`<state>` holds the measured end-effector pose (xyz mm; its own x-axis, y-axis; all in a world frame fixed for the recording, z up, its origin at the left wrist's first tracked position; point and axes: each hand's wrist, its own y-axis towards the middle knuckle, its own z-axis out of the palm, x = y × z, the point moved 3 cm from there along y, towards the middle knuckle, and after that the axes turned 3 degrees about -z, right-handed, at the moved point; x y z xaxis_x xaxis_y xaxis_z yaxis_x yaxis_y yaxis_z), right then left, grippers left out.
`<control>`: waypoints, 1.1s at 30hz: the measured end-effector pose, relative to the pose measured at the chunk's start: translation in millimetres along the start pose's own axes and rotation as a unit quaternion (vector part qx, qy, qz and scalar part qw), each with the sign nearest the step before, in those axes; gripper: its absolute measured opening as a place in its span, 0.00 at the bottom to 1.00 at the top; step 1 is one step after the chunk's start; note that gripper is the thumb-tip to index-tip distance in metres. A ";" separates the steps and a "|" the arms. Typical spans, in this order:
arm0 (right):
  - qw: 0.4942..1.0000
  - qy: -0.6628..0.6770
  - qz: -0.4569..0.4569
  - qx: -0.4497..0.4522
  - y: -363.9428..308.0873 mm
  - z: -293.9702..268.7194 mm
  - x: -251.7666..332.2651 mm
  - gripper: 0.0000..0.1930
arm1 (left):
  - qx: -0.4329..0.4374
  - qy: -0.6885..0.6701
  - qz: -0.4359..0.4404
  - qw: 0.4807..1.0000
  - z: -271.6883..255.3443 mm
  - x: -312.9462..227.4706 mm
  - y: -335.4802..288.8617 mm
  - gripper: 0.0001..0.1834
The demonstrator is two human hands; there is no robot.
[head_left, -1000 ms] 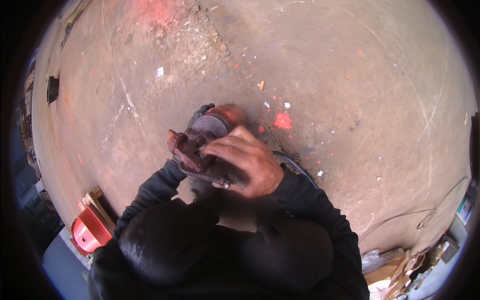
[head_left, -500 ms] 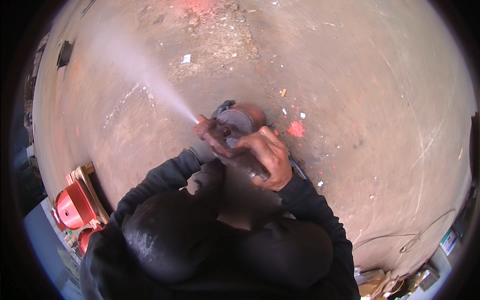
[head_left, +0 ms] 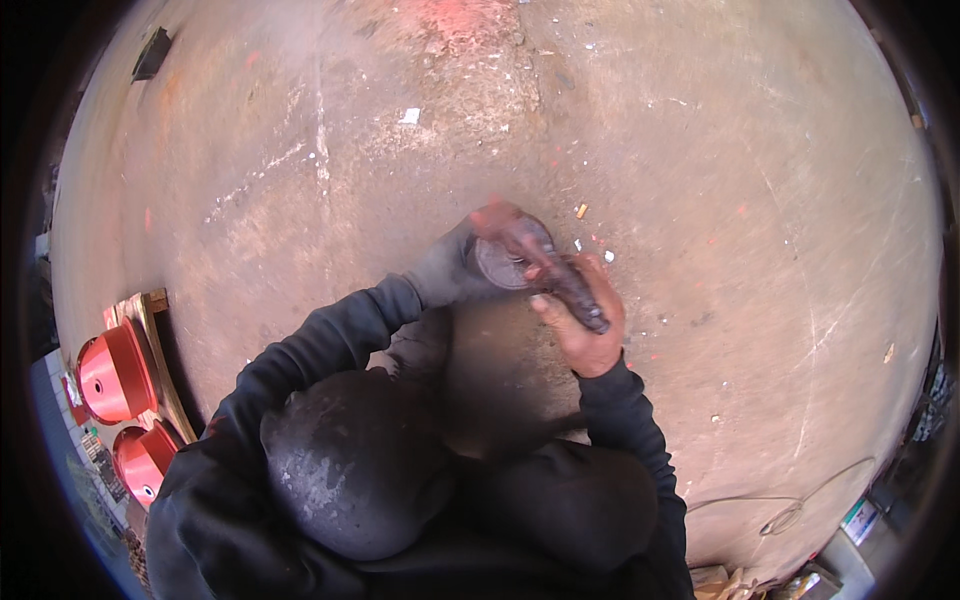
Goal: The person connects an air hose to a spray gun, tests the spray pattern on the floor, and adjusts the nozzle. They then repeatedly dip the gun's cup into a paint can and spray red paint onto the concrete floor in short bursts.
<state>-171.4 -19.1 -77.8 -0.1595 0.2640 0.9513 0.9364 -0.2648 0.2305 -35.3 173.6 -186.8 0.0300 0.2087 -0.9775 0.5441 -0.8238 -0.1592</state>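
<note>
A dark, red-stained spray gun is held low over the floor, between my hands. My bare right hand is wrapped round its handle. The gun's round paint cup lies against my left hand, which wears a grey glove. Most of the gloved fingers are hidden behind the cup, and they seem closed round it. The gun's front end is smeared by motion and stained red. No spray plume is plain at this moment. My dark knees are bent below my hands.
Red round metal tubs sit on a wooden pallet at the left. The concrete floor carries scraps and red paint stains. A thin cable lies coiled at the lower right. A dark block is at the far left.
The white spray plume from the nozzle has gone. Both hands have shifted right with the spray gun, and the gun has turned, its nozzle now nearer the cup's far edge.
</note>
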 end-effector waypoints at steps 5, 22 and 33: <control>0.964 0.217 0.089 -0.126 -2.0 -35.1 27.1 0.30 | 0.004 0.004 -0.047 0.999 1.0 -6.0 3.6 0.65; 0.929 0.141 0.001 -0.343 -6.6 -149.7 30.0 0.27 | -0.013 0.038 -0.052 0.998 0.8 -11.3 3.8 0.65; 0.922 0.098 0.048 -0.371 -14.2 -147.3 7.9 0.15 | -0.010 0.063 -0.049 0.997 0.8 -11.9 3.0 0.66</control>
<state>-232.0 -149.9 -43.4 -0.2085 0.0537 0.9766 0.4889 -0.8591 0.1516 -34.7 168.2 -175.7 0.0796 0.3530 -0.9323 0.5662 -0.7857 -0.2492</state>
